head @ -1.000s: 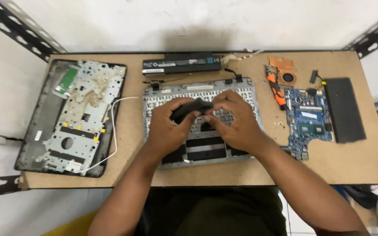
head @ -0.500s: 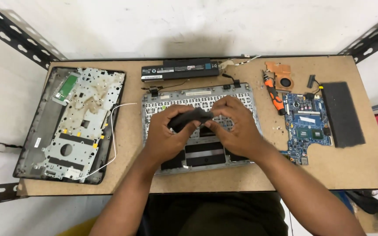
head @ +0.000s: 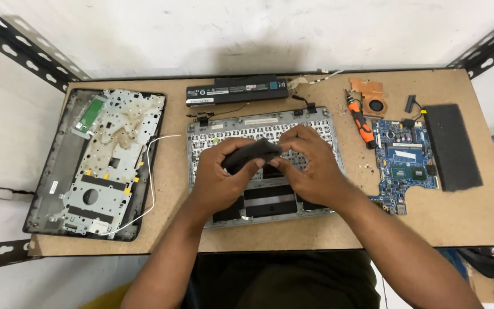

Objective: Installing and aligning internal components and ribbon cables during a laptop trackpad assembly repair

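– Black piece point(head: 251, 153), flat and slightly curved, held up just above the grey keyboard frame point(head: 264, 123), near the middle of the table point(head: 464, 217).

– Grip?

– Left hand point(head: 219, 180) wrapped round the near end, fingers closed on it. Right hand point(head: 310, 171) pinching the other end, fingertips narrow and pressed to the edge.

– Risks from here?

– Bending too hard between the two hands, so possibly cracking it; hard to tell from above whether rigid or rubbery. Slipping from the pinch and dropping onto the frame below. Snagging the thin black cable by the hinges at the frame's far edge.

– Around it?

– Long black battery point(head: 236, 91) just beyond the frame. To the right, an orange-handled screwdriver point(head: 361, 123) beside a blue circuit board point(head: 404, 163), with a copper-piped fan point(head: 373, 97) above and a black foam pad point(head: 451, 146) further out. To the left, well apart, a laptop base point(head: 95, 163) with its stained metal plate showing and a white wire point(head: 151, 183) looping off its edge.

– Anything in the way?

– Forearms crossing the near half of the frame, hiding much of it. Screwdriver close by the right elbow's sweep, easy to knock toward the board.
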